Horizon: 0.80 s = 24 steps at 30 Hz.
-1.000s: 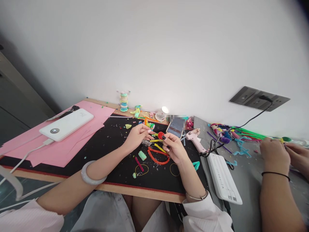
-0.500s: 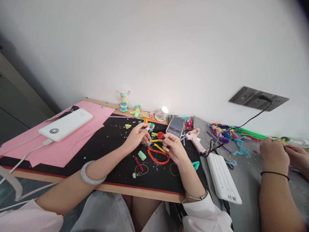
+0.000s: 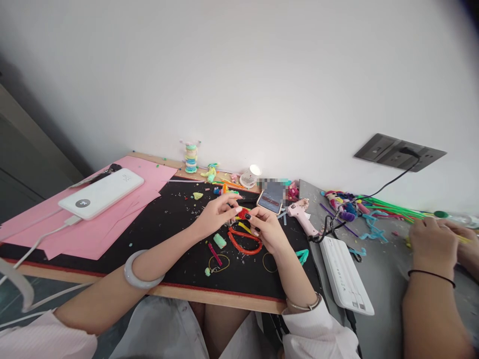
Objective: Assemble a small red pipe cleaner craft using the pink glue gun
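I reckon I'm mid-shaping: left hand (image 3: pixel 215 215) and right hand (image 3: pixel 264 227) both pinch the little red piece (image 3: pixel 242 213), and the next bit wants steady fingers.

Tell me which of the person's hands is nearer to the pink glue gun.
Right. The right hand, holding a small red piece, sits just left of the pink glue gun; the left hand lies farther left, beyond that piece.
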Motion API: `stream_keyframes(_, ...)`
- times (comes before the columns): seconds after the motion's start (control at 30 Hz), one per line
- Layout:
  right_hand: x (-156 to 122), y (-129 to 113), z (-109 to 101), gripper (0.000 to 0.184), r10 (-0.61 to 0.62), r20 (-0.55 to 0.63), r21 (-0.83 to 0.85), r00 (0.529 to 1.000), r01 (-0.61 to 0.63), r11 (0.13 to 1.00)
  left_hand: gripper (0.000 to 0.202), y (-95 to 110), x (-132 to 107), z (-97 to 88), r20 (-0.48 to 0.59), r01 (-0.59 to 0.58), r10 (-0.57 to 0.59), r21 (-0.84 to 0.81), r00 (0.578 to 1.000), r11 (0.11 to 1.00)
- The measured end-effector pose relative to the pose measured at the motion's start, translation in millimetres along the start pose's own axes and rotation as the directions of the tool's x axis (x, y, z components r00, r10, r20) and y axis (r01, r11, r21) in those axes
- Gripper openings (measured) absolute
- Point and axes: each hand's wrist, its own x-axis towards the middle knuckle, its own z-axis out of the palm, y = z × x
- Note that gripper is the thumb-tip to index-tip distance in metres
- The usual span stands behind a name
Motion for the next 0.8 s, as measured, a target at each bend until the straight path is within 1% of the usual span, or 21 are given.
stream_keyframes(0.07,-0.3,2.0,-0.2,0.018,0.0,0.015,-0.09,1.0,0.001,0.996,0.032,-0.7,-0.5,0.9,0.082,0.004,-0.004,0.001,0.997,1.0)
stream_keyframes(0.1,-0.5,2.7,-0.3,0.018,-0.001,0.02,-0.131,1.0,0.003,0.991,0.029,-1.3,-0.4,1.0,0.104,0.009,-0.01,0.006,0.995,1.0)
stream_keyframes(0.2,-0.7,3.1,-0.3,0.018,-0.014,0.009,-0.224,1.0,0.015,0.974,0.024,-3.3,0.6,0.6,0.115,0.042,-0.039,-0.02,0.993,0.999)
stream_keyframes(0.33,-0.1,2.5,-0.1,0.019,-0.036,-0.037,-0.301,0.999,0.023,0.953,0.022,-5.9,2.9,-0.3,0.12,0.098,-0.086,-0.096,0.989,0.991)
stream_keyframes(0.47,0.6,2.4,-0.3,0.02,-0.067,-0.09,-0.307,0.994,0.036,0.951,0.022,-8.7,4.4,-0.9,0.089,0.104,-0.09,-0.166,0.992,0.981)
stream_keyframes(0.6,0.8,1.9,0.5,0.021,-0.114,-0.141,-0.303,0.983,0.067,0.951,0.026,-9.6,4.7,-1.4,0.085,0.124,-0.11,-0.187,0.99,0.974)
stream_keyframes(0.8,0.0,-0.1,2.0,0.021,-0.172,-0.14,-0.279,0.975,0.128,0.952,0.025,-8.8,4.0,-1.5,0.093,0.155,-0.141,-0.158,0.986,0.975)
